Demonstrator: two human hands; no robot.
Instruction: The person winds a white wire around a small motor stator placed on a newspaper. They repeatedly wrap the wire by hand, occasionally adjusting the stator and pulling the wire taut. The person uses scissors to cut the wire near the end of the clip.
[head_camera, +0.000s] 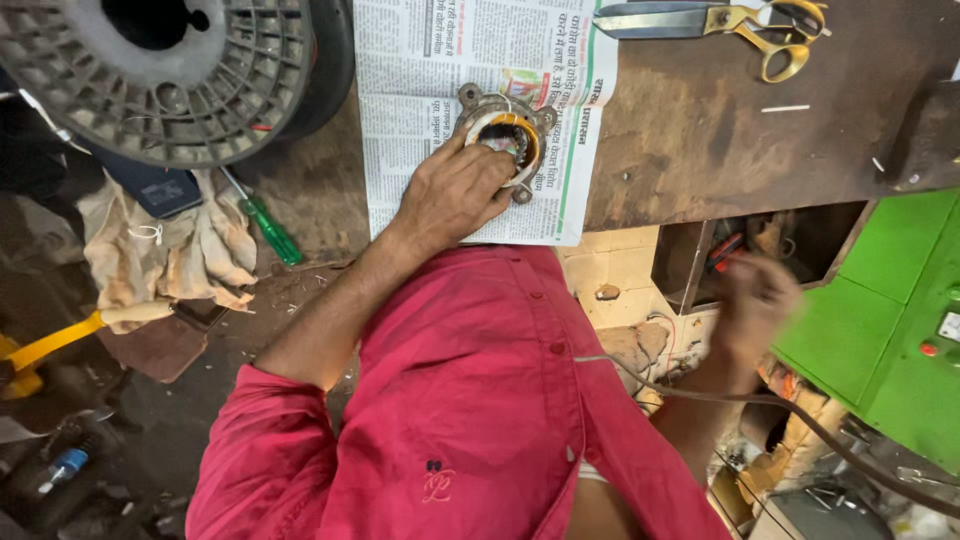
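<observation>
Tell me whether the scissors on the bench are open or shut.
Shut: the scissors lie flat on the bench with both blades together and the yellow handle loops side by side.

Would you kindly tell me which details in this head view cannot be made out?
- Right hand: motion blur; whether it holds anything cannot be told.
- Motor stator on the newspaper: its near side is covered by the left hand.
- Plastic spool: cut off by the top edge.
- Scissors: partly cut off by the top edge.
- Bench cubby: too dark to identify contents.
</observation>
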